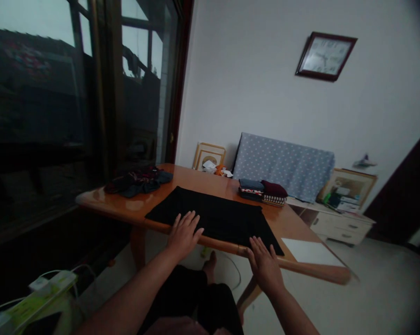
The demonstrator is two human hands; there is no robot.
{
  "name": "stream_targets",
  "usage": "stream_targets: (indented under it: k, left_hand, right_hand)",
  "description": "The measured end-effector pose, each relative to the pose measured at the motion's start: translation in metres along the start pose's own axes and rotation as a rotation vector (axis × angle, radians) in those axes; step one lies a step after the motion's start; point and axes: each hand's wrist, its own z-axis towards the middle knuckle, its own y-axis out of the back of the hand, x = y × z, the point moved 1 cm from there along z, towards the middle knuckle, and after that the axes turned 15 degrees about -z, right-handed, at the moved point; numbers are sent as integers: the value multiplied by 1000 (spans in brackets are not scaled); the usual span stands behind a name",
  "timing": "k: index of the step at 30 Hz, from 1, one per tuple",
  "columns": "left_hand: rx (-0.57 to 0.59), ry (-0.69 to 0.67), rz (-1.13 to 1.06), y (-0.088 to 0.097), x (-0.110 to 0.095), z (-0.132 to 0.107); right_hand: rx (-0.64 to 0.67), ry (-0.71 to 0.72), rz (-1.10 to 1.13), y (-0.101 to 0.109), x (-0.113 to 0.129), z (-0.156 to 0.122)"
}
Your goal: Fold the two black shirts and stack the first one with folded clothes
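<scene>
A black piece of cloth, perhaps a folded garment, lies flat along the near edge of the wooden table. My left hand rests on its near edge, left of the middle, with the fingers stretched out. Farther right, my right hand lies at the table's edge, its outstretched fingertips on the cloth's near right part. Neither hand grips anything. Which kind of garment the black cloth is, I cannot tell.
Crumpled dark clothes lie at the table's left end. Folded clothes stand in two stacks, one grey-topped and one maroon-topped, at the far side. A white sheet lies right. A power strip is at lower left.
</scene>
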Motion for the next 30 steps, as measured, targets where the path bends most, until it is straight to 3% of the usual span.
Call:
stream_targets:
  k: [3,6,16,19,25,30]
  left_hand:
    - [-10,99,72,8,21,-13]
    - [18,103,79,11,29,-21]
    - [-32,254,73,36,53,-18]
    - [-18,238,54,38,56,-24]
    - [-106,311,106,42,58,-31]
    - [-105,313,120,44,62,-32]
  right_hand:
    - [-4,2,-16,-4,-1,0]
    - [-1,-5,-26,-6,-2,-1]
    - [-16,26,-52,-15,-7,-1]
    - [-24,24,-52,-20,-9,-2]
    - [-41,60,-49,-27,-13,-4]
    - [-42,36,-29,-23,-11,-3]
